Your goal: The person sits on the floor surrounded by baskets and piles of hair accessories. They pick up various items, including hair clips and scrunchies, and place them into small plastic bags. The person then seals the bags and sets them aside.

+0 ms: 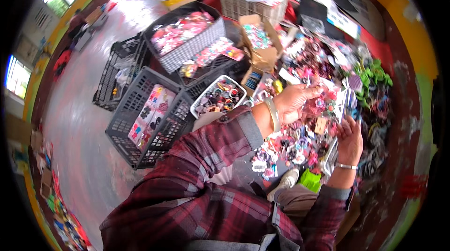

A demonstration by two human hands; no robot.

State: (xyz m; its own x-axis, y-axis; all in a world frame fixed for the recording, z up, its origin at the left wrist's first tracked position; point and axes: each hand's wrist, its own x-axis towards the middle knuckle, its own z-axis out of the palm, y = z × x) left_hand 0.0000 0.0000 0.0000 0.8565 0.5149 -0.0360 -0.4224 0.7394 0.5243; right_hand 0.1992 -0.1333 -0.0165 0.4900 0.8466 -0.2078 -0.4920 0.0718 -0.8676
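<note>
My left hand (289,102), a pale bangle on its wrist, pinches a clear packet of pink flower-shaped hair ornaments (319,105) between thumb and fingers. A white card edge shows at the packet's right side. Just below that edge is my right hand (349,139), with a silver bracelet; its fingers are loosely bent and apart, and I see nothing gripped in them. Beneath both hands spreads a heap of mixed hair accessories (293,145). To the left of my left hand, a white basket (193,109) holds more small hair ties.
Dark plastic crates (123,131) with packaged accessories stand at left. An open cardboard box (269,63) sits ahead, a beige crate (225,7) behind it. Green ribbon-like pieces (375,79) lie by the wall at right. My shoe (287,180) is beside a bright green bag (310,180).
</note>
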